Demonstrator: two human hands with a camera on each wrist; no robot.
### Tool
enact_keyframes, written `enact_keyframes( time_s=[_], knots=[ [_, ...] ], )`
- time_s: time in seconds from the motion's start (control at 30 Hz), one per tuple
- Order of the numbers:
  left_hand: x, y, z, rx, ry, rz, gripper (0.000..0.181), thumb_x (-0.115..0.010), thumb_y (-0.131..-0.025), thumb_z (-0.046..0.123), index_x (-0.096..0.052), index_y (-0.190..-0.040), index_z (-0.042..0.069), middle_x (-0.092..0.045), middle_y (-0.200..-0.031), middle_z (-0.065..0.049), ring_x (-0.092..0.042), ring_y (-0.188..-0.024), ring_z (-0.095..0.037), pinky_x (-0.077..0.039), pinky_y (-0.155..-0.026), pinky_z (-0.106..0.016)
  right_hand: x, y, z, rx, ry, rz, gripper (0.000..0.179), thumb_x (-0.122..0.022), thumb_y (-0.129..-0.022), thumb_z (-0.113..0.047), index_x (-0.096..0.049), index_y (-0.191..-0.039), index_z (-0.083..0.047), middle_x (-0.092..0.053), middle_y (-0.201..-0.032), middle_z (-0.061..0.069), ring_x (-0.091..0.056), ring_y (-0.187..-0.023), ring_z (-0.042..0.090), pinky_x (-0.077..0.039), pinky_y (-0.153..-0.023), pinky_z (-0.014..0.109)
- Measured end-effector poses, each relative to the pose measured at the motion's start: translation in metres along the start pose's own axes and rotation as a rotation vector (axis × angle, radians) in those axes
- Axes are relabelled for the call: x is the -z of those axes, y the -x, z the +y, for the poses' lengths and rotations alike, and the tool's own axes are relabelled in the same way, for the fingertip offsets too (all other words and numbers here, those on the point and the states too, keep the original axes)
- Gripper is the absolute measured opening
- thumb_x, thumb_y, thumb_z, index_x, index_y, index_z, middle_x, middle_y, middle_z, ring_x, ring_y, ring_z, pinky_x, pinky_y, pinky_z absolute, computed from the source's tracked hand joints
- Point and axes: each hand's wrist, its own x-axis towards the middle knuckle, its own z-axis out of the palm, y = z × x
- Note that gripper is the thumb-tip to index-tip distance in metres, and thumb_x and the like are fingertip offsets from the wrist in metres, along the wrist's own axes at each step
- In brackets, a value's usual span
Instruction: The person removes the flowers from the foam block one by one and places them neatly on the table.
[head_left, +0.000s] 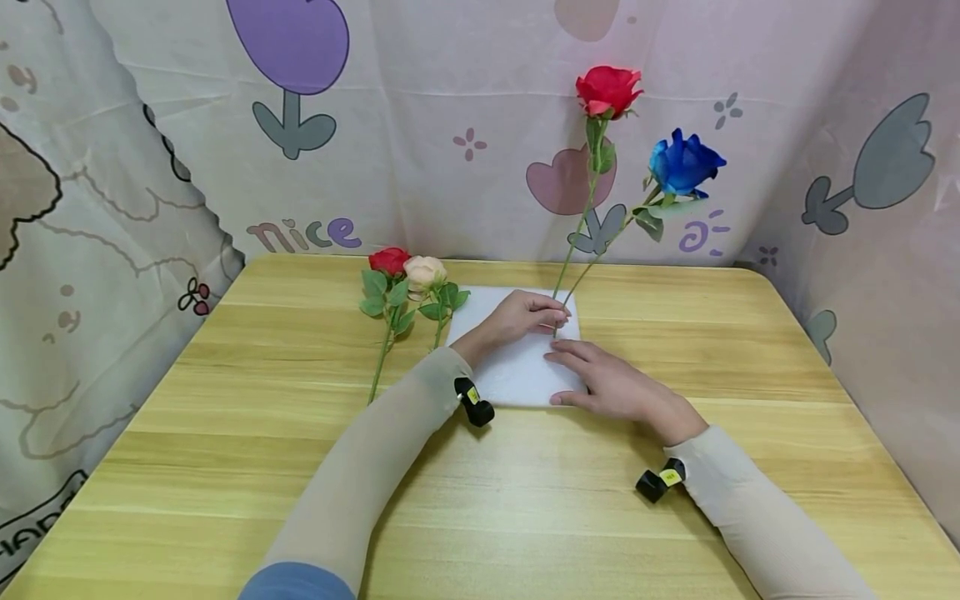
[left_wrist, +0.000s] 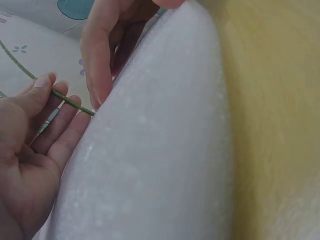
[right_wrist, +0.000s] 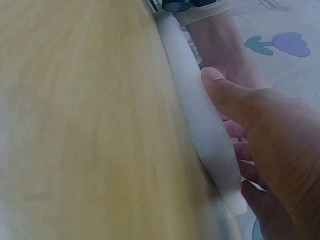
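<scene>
My left hand [head_left: 525,315] pinches a thin green rose stem [left_wrist: 72,103] between thumb and fingers, close over a white foam slab [head_left: 517,375]. Low down, the stem meets the slab's surface in the left wrist view. Above this hand rise a red rose [head_left: 607,90] and, leaning right, a blue rose [head_left: 685,163]; their stems converge at the fingers, and I cannot tell which one is held. My right hand [head_left: 611,383] rests on the slab's right side with its fingers extended. Its thumb [right_wrist: 220,85] lies along the slab's edge in the right wrist view.
Left of the slab, another red rose [head_left: 389,261] and a cream rose [head_left: 425,275] lie on the wooden table [head_left: 247,417]; the left forearm partly covers their stems. A printed cloth [head_left: 420,108] hangs behind the table. Each wrist carries a small black camera [head_left: 474,403].
</scene>
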Motion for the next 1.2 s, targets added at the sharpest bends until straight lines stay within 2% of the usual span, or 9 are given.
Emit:
enact_keyframes(
  time_s=[0.3, 0.47, 0.8, 1.03, 1.2],
  knots=[
    [0.003, 0.001, 0.005, -0.007, 0.026, 0.024, 0.023, -0.06, -0.097, 0.007, -0.067, -0.113, -0.009, -0.069, -0.106, -0.017, -0.067, -0.096, -0.018, -0.057, -0.083, -0.032, 0.0, 0.0, 0.0, 0.0, 0.0, 0.001, 0.069, -0.062, -0.093, -0.051, -0.047, -0.145, -0.008, -0.037, -0.152, 0.012, -0.035, -0.138, 0.029, -0.031, -0.113, 0.045],
    [0.004, 0.003, 0.011, -0.012, 0.056, 0.027, 0.024, -0.061, -0.097, 0.006, -0.065, -0.115, -0.01, -0.068, -0.108, -0.022, -0.067, -0.097, -0.021, -0.057, -0.083, -0.033, -0.001, 0.0, 0.0, 0.003, 0.004, 0.01, 0.068, -0.062, -0.093, -0.051, -0.047, -0.144, -0.009, -0.039, -0.151, 0.012, -0.036, -0.138, 0.029, -0.032, -0.113, 0.045],
    [0.011, 0.01, 0.016, -0.024, 0.045, 0.012, 0.025, -0.058, -0.099, 0.007, -0.064, -0.116, -0.01, -0.064, -0.112, -0.029, -0.067, -0.098, -0.028, -0.058, -0.083, -0.035, 0.001, 0.0, -0.002, -0.02, -0.006, -0.001, 0.068, -0.062, -0.093, -0.051, -0.048, -0.144, -0.009, -0.039, -0.151, 0.012, -0.037, -0.137, 0.031, -0.032, -0.112, 0.047],
    [0.02, 0.018, 0.02, -0.032, 0.042, -0.002, 0.028, -0.057, -0.099, 0.007, -0.061, -0.118, -0.013, -0.061, -0.112, -0.034, -0.06, -0.106, -0.047, -0.058, -0.082, -0.036, 0.003, 0.001, -0.003, -0.054, -0.013, -0.032, 0.071, -0.059, -0.093, -0.056, -0.046, -0.146, -0.011, -0.036, -0.153, 0.01, -0.034, -0.139, 0.029, -0.031, -0.113, 0.046],
    [0.028, 0.026, 0.025, -0.035, 0.015, 0.019, 0.028, -0.058, -0.099, 0.008, -0.061, -0.117, -0.014, -0.065, -0.105, -0.025, -0.062, -0.103, -0.045, -0.058, -0.081, -0.036, 0.003, 0.001, -0.002, -0.054, -0.017, -0.032, 0.072, -0.058, -0.093, -0.057, -0.045, -0.146, -0.011, -0.036, -0.153, 0.01, -0.032, -0.14, 0.028, -0.031, -0.113, 0.046]
  ],
)
